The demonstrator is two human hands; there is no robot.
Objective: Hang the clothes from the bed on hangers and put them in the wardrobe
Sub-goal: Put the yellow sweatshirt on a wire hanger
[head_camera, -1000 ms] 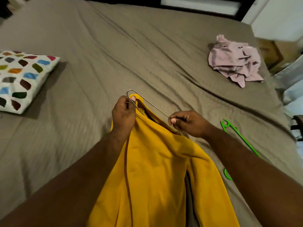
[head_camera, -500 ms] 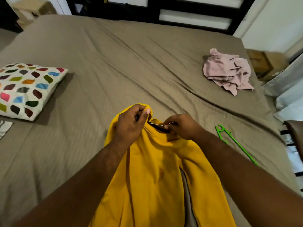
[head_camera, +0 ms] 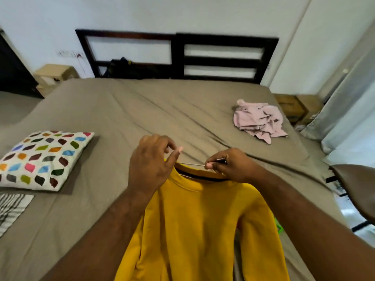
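Note:
A yellow sweater (head_camera: 203, 226) hangs lifted above the brown bed (head_camera: 125, 110), neck toward the headboard. A thin metal wire hanger (head_camera: 191, 164) runs across its dark-edged collar. My left hand (head_camera: 152, 165) grips the left end of the collar with fingers curled and thumb against the fabric. My right hand (head_camera: 231, 167) pinches the hanger wire at the collar's right side. Most of the hanger is hidden inside the sweater. A crumpled pink garment (head_camera: 259, 120) lies at the bed's far right. A green plastic hanger (head_camera: 277, 226) peeks out beside my right forearm.
A white pillow with coloured patches (head_camera: 40, 159) lies on the bed's left side, with a striped cloth (head_camera: 10, 209) below it. A dark headboard (head_camera: 182, 55) stands against the wall. A brown chair (head_camera: 355, 185) is at the right edge.
The sweater has come up off the bed and the view has tilted up to the headboard. The hanger has gone into the neck, leaving only a short stretch of wire showing.

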